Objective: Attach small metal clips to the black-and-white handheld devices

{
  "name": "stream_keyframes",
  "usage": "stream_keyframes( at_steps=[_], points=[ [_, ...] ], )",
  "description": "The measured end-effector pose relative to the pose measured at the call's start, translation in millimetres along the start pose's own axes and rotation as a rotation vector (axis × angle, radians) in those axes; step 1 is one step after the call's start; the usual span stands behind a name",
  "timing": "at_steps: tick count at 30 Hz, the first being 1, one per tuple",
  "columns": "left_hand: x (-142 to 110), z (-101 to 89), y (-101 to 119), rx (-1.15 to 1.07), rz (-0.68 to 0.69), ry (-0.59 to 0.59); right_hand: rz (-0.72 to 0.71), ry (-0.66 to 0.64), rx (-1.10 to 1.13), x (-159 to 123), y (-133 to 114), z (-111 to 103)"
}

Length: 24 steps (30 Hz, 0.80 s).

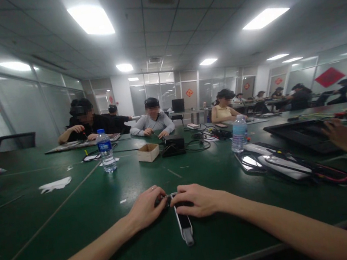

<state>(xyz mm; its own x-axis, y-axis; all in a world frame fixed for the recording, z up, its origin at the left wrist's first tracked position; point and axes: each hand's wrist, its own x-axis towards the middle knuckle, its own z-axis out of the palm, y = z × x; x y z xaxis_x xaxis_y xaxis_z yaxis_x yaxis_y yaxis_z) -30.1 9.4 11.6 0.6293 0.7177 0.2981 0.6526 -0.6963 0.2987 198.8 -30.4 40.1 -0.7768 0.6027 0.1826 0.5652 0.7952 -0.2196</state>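
Observation:
A slim white-edged device [184,222] with a black face and a grey end lies lengthwise on the green table in front of me. Over its far end, my right hand [200,198] curls its fingers round the device. Close by on the left, my left hand [147,205] has thumb and fingers pinched together near that same end. Something small and dark shows at its fingertips, too hidden to name. The two hands almost meet at the device's top, and their fingers cover that part.
On the green table [130,251] stand two water bottles [106,151] [239,133], a small open box [148,153] and a black box [172,146]. Bagged white items [284,165] lie to the right, near a co-worker's hands [342,136]. A crumpled white tissue [55,184] is at left.

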Motion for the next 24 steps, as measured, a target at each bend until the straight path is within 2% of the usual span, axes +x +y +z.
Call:
stream_keyframes(
  at_steps=[3, 6, 12, 15, 18, 24],
  points=[
    [-0.2, -1.2, 2.7, -0.005, 0.000, -0.005, 0.046, 0.015, -0.007, 1.9, 4.5, -2.1],
    [-1.6, -2.6, 5.0, 0.007, -0.008, -0.015, 0.183, 0.061, -0.011, 2.2, 20.2, -3.8],
    [-6.2, -4.7, 1.7, 0.000, -0.014, -0.033, 0.550, 0.095, -0.086, -11.0, 84.2, -9.2],
    [-7.2, -5.4, -0.6, -0.002, -0.006, -0.033, 0.688, 0.151, -0.169, -23.5, 119.6, -11.7],
    [-6.9, -4.7, -1.1, 0.001, 0.005, -0.031, 0.818, 0.124, -0.245, -35.7, 151.0, -12.1],
    [-6.9, -2.5, -1.5, 0.003, 0.017, -0.022, 0.923, 0.074, -0.297, -54.3, 190.8, -13.3]
  ],
)
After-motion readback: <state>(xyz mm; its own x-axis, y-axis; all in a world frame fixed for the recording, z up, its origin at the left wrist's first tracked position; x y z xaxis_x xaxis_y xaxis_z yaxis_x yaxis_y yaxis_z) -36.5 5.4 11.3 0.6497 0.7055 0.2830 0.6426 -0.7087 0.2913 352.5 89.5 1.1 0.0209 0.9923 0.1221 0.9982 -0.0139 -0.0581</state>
